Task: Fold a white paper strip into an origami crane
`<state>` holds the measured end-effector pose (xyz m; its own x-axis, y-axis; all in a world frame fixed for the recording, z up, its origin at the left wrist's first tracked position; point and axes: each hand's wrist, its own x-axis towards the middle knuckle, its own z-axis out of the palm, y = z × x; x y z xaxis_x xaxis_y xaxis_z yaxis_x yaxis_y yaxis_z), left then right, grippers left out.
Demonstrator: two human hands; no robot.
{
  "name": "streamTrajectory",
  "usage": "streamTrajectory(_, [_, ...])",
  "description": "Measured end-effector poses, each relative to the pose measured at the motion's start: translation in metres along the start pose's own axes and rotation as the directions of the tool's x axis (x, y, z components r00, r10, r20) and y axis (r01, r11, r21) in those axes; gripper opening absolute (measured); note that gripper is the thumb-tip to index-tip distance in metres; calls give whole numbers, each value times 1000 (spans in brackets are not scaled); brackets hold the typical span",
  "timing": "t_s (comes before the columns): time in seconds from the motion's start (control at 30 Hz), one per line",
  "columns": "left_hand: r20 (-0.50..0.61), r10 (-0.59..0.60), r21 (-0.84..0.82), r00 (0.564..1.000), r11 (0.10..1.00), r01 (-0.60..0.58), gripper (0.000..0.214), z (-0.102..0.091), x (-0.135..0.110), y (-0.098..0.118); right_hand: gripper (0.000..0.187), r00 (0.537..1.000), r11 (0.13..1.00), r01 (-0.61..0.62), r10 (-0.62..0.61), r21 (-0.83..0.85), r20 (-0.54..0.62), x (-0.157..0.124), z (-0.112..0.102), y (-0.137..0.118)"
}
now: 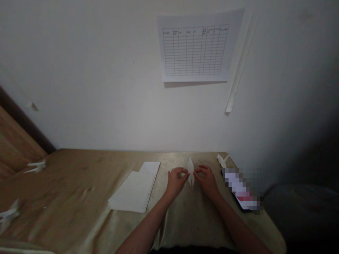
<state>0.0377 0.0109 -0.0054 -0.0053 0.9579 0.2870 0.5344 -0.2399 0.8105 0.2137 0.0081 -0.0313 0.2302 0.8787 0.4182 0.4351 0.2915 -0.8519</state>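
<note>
Between my two hands is a small piece of folded white paper, narrow and diamond-shaped, with a split lower tip. My left hand pinches its left edge between thumb and forefinger. On the opposite edge, my right hand pinches the paper the same way. Left of my left hand lies a stack of lined white sheets with holes along one side. A folded paper crane sits beyond my right hand, near the table's far right corner.
A phone, partly blurred out, rests by the right edge of the cloth-covered table. More folded white papers lie at left, one far back and one nearer. A printed table sheet hangs on the wall behind.
</note>
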Motion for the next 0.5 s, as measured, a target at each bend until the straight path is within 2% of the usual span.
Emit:
streamTrajectory(0.27, [42,-9,6,999,1000,9,5,-2,-1,0,17,1000,1000,-4,3,6,11,1,-2,-5])
streamTrajectory(0.5, [48,-13,32,999,999,11,6,-6,-2,6,13,998,1000,0,1,-15,66,1,-4,-8])
